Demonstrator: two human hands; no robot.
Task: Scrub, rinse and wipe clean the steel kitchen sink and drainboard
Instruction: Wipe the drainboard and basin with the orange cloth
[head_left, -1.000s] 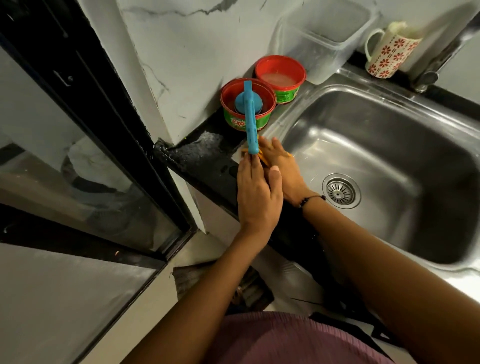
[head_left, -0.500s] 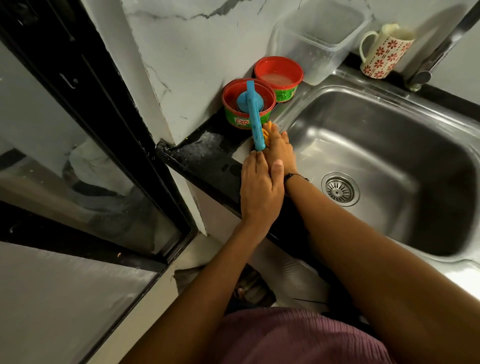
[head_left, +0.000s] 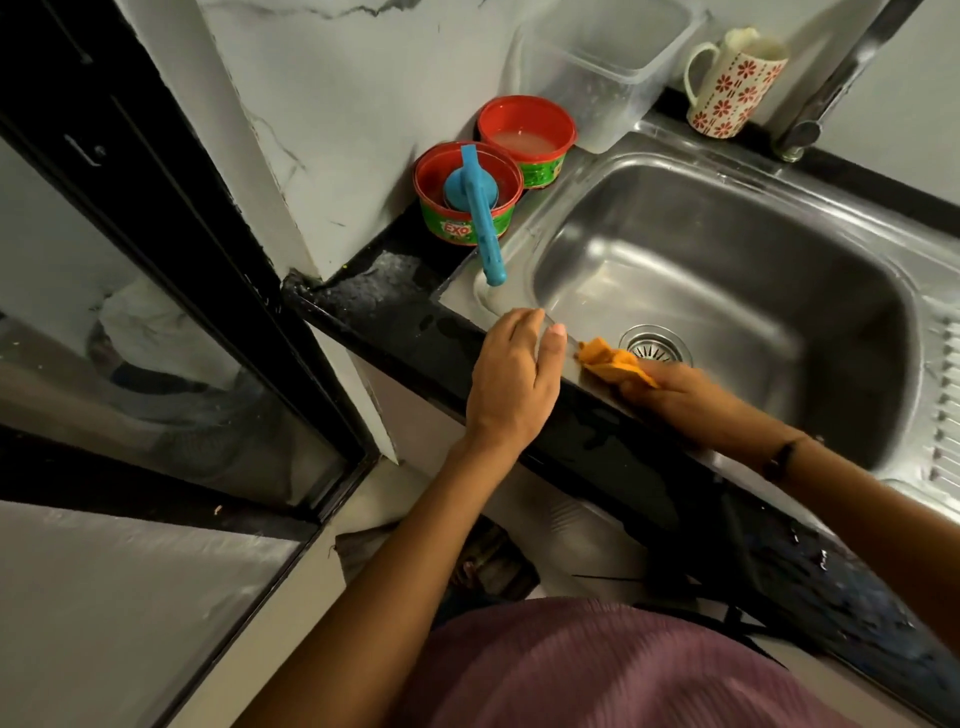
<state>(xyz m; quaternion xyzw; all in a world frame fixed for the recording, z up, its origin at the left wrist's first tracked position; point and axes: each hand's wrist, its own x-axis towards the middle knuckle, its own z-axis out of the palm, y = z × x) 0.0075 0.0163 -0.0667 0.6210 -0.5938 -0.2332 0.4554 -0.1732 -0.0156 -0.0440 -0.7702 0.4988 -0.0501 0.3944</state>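
Steel sink: basin set in a black counter, round drain strainer in its floor; ribbed drainboard at the right edge.
Right hand: fingers curled round an orange cloth, held against the sink's near rim just beside the strainer; somewhat blurred.
Left hand: fingers straight and together, holding nothing, fingertips resting on the near-left corner of the sink rim.
Soap tubs: two red-rimmed green tubs on the left ledge; a blue-handled scrubber stands in the nearer one, handle overhanging the rim.
Back ledge: clear plastic container, floral mug, tap.
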